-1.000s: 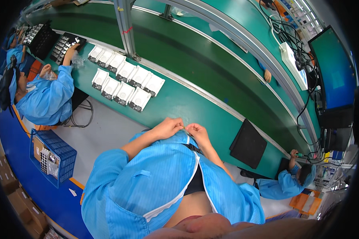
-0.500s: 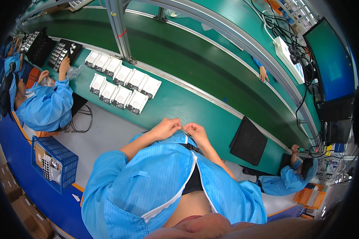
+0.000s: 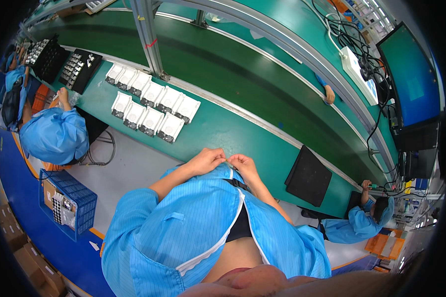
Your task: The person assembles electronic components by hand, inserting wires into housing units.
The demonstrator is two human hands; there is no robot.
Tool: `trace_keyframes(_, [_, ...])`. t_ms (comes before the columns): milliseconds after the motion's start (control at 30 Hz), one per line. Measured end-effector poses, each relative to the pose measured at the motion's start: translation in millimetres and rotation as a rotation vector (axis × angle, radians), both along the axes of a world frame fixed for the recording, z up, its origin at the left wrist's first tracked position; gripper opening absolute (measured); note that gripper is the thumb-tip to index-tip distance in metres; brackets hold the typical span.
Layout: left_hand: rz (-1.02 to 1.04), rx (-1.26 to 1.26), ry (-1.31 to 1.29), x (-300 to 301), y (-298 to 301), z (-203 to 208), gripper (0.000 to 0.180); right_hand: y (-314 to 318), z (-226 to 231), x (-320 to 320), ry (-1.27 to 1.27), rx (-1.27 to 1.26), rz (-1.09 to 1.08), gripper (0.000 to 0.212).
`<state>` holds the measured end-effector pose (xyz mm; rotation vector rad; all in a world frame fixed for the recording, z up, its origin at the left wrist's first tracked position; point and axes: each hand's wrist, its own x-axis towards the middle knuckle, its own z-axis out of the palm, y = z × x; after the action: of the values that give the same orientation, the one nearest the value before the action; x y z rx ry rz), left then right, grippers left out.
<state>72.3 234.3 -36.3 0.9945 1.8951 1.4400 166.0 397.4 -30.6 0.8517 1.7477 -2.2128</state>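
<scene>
My left hand and my right hand meet at the near edge of the green workbench, in front of my blue smock. Both are closed in a pinch, fingertips almost touching. Whatever lies between the fingers is too small to make out. Beyond my left hand, two rows of white box-shaped units with dark grey ends stand on the bench. A black flat pad or folder lies on the bench to the right of my right hand.
A green conveyor belt runs behind the bench, past a metal post. Co-workers in blue sit at left and right. On the floor at left stands a blue crate. A monitor and cables are at far right.
My hands stay almost still in the same pinch. The co-worker at left has bent forward and drawn a hand back from the black tray. Across the belt, another person's hand has shifted slightly.
</scene>
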Motion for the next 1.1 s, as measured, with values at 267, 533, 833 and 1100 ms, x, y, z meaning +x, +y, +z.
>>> trace_keyframes(267, [-0.002,-0.039,0.034,0,4,3,0.012,0,1,2,-0.009,-0.017,-0.005,0.010])
trace_keyframes(533, [0.014,-0.007,0.033,-2,1,14,0.013,-4,7,-1,-0.006,0.124,-0.018,0.009])
trace_keyframes(833, [0.056,0.014,0.091,-1,2,4,0.014,0,2,-3,-0.008,-0.023,-0.035,0.008])
trace_keyframes(1100, [0.102,-0.097,-0.017,-2,5,-1,0.012,3,-3,-1,0.022,-0.269,-0.112,0.005])
